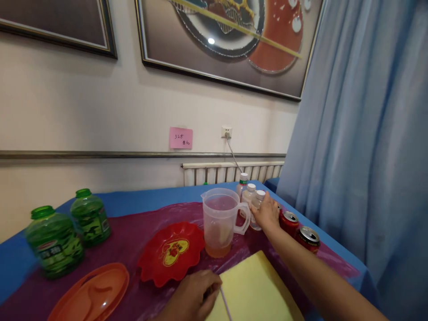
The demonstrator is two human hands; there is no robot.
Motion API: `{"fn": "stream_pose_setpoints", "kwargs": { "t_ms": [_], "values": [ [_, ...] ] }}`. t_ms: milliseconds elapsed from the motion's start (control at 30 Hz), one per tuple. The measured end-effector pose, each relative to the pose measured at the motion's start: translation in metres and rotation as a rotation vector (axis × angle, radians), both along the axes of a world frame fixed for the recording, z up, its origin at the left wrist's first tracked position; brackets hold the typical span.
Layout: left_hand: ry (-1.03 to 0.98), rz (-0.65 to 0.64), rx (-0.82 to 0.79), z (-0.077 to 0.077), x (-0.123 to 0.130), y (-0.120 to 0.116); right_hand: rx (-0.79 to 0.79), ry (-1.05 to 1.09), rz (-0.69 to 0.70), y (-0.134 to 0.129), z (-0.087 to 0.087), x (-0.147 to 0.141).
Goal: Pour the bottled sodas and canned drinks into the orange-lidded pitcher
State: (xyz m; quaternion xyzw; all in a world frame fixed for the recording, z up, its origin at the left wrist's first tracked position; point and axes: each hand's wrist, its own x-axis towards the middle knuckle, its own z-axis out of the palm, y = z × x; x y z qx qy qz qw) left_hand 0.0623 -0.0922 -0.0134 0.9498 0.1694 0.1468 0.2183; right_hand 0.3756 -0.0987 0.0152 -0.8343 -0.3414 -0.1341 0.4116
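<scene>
My right hand [268,211] reaches across to the far right of the table, its fingers closed around the nearest small clear bottle with a white cap [257,205]. Two similar bottles, a middle one [248,193] and a far one with a green band [242,182], stand behind it. Low in the view, my left hand [195,295] is curled, with a thin pale stick [225,304] at its fingertips over a yellow board or sheet [257,285]. Left of the bottles stands a clear plastic measuring jug [219,223] with some orange-brown liquid at the bottom.
A red scalloped plate [154,263] lies left of the jug, and an orange oval dish [110,285] nearer me. Two green bottles, a front one [55,245] and a rear one [89,218], stand at left. Red cans, including this opened one [307,238], line the right edge.
</scene>
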Motion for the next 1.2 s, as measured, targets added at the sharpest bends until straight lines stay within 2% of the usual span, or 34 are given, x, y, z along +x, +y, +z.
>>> {"fn": "stream_pose_setpoints", "kwargs": {
  "t_ms": [300,433,567,633,700,800,900,967,1067,1200],
  "values": [
    [0.010,-0.048,0.026,0.007,-0.003,-0.005,0.048,-0.025,0.088,-0.019,-0.026,-0.019],
    [-0.025,-0.064,0.036,0.008,-0.005,-0.006,0.202,0.080,0.094,-0.036,-0.028,-0.022],
    [-0.080,-0.045,0.017,0.010,-0.007,-0.007,0.441,0.167,0.110,-0.072,-0.015,-0.037],
    [-0.164,-0.018,0.003,0.010,-0.008,-0.006,0.542,0.222,0.220,-0.093,-0.008,-0.056],
    [-0.305,0.016,0.003,0.009,-0.009,-0.003,0.540,0.305,0.359,-0.110,-0.001,-0.084],
    [-0.524,0.102,-0.002,0.015,-0.012,0.000,0.519,0.469,0.692,-0.117,0.004,-0.133],
    [-0.656,0.275,-0.074,0.036,-0.018,0.000,0.493,0.643,1.038,-0.103,0.004,-0.172],
    [-0.705,0.387,-0.146,0.056,-0.025,-0.001,0.460,0.735,1.200,-0.088,0.001,-0.187],
    [-0.653,0.410,-0.184,0.084,-0.039,-0.001,0.462,0.818,1.302,-0.069,-0.008,-0.198],
    [-0.367,0.264,-0.082,0.107,-0.056,-0.001,0.495,0.899,1.350,-0.057,-0.022,-0.202]
  ]
}}
